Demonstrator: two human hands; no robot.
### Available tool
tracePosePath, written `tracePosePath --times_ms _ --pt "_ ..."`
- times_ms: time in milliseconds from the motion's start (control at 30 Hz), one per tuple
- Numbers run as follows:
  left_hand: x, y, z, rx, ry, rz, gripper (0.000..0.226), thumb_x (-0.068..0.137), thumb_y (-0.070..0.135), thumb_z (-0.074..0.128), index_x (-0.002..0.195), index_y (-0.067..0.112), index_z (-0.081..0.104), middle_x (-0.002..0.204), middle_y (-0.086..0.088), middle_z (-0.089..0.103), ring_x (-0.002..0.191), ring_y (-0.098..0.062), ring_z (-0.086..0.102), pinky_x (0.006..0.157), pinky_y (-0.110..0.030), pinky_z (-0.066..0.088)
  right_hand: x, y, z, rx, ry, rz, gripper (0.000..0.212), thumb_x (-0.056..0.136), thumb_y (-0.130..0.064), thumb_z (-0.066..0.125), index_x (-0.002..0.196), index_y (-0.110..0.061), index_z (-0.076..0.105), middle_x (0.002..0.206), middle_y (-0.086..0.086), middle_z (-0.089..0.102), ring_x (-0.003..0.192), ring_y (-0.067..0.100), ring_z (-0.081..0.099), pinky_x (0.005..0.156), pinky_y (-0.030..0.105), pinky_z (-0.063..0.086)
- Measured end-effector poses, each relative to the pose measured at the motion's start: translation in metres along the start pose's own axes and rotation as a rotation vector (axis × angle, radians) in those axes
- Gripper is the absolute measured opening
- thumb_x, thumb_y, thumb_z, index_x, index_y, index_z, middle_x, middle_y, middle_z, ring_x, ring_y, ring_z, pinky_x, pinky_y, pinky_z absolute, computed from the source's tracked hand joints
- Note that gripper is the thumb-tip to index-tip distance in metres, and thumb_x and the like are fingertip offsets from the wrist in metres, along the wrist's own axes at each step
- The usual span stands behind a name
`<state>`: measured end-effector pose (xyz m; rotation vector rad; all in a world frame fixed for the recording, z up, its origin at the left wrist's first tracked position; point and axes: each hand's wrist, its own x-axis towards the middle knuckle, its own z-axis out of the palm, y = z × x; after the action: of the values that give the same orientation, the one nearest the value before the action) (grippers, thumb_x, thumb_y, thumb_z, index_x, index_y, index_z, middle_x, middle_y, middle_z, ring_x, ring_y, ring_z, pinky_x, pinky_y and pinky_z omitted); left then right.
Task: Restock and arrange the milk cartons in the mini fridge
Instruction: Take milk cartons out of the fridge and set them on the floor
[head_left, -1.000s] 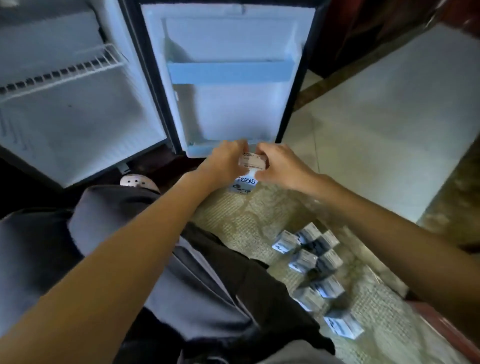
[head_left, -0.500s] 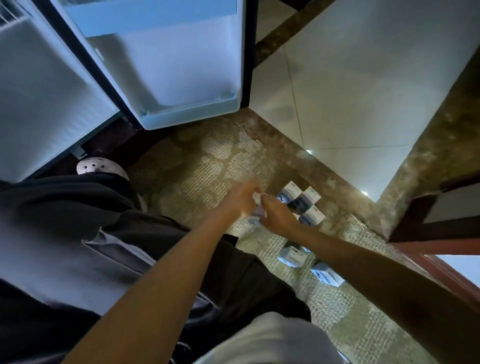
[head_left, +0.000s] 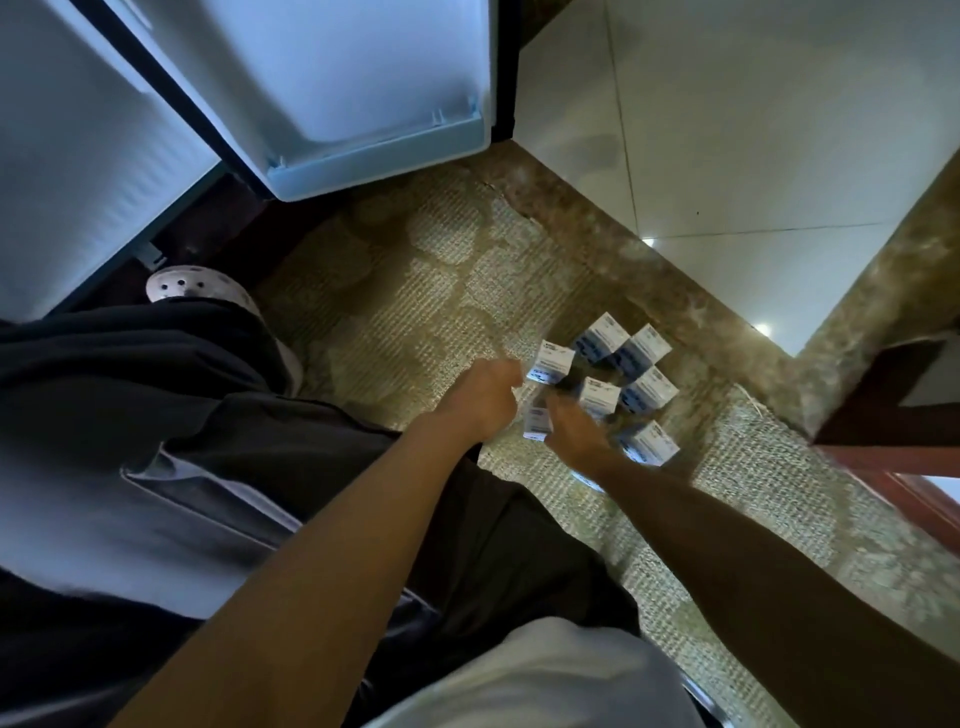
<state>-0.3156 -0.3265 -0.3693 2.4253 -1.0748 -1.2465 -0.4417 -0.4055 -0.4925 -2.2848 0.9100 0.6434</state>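
Several small white-and-blue milk cartons (head_left: 647, 392) stand in a cluster on the woven rug (head_left: 415, 312). One more milk carton (head_left: 537, 425) is low over the rug at the cluster's near-left edge, pinched between my two hands. My left hand (head_left: 485, 400) is curled against its left side. My right hand (head_left: 574, 431) closes on it from the right, blurred by motion. Another carton (head_left: 551, 362) stands just beyond my left hand's fingers. The mini fridge (head_left: 78, 156) is open at the upper left, and its door's bottom shelf (head_left: 384, 156) holds nothing.
My knees in dark trousers fill the lower left, with a white perforated shoe (head_left: 197, 288) by the fridge base. A dark wooden furniture corner (head_left: 893, 410) juts in at the right. Pale floor tiles (head_left: 727, 130) lie beyond a brown marble border.
Both hands have carried the carton down and right, from in front of the fridge door's bottom shelf to the cluster on the rug. My view has tilted down to the floor.
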Motion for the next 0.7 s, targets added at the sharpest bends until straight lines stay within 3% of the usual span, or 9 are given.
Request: tracePosePath --times_ms 233,467,600,700 --pt "-0.004 0.003 -0.001 0.05 -0.07 -0.019 0.04 0.088 -0.008 0.035 0.122 0.005 0.054 0.123 -0.019 0.055 0.106 -0.032 0.057 0.09 -0.043 0.051 -0.001 0.006 -0.008 -0.113 -0.056 0.005 0.048 0.088 -0.002 0.051 0.133 -0.003 0.033 0.128 0.017 0.05 0.118 0.031 0.053 0.094 0.039 0.047" --pt "-0.013 0.008 -0.013 0.073 0.032 -0.057 0.034 0.089 -0.004 0.038 0.118 0.003 0.056 0.119 -0.018 0.058 0.102 -0.031 0.059 0.086 -0.041 0.052 -0.011 -0.023 -0.038 -0.233 0.016 -0.072 0.039 0.089 -0.015 0.056 0.124 -0.003 0.043 0.124 0.016 0.055 0.113 0.032 0.055 0.088 0.04 0.048" --pt "-0.022 0.011 -0.038 0.024 0.148 -0.113 0.027 0.094 0.007 0.044 0.117 0.004 0.058 0.12 -0.012 0.057 0.105 -0.028 0.058 0.087 -0.035 0.05 -0.021 -0.063 -0.088 -0.037 0.091 -0.164 0.038 0.09 -0.018 0.057 0.122 -0.001 0.047 0.116 0.018 0.06 0.107 0.032 0.058 0.084 0.038 0.047" --pt "-0.037 0.012 -0.078 -0.002 0.298 -0.133 0.026 0.095 0.014 0.044 0.113 0.003 0.059 0.112 -0.013 0.06 0.094 -0.025 0.058 0.078 -0.033 0.048 -0.026 -0.11 -0.137 0.079 0.248 -0.268 0.033 0.09 -0.013 0.054 0.121 -0.001 0.05 0.108 0.017 0.063 0.091 0.026 0.059 0.074 0.032 0.046"
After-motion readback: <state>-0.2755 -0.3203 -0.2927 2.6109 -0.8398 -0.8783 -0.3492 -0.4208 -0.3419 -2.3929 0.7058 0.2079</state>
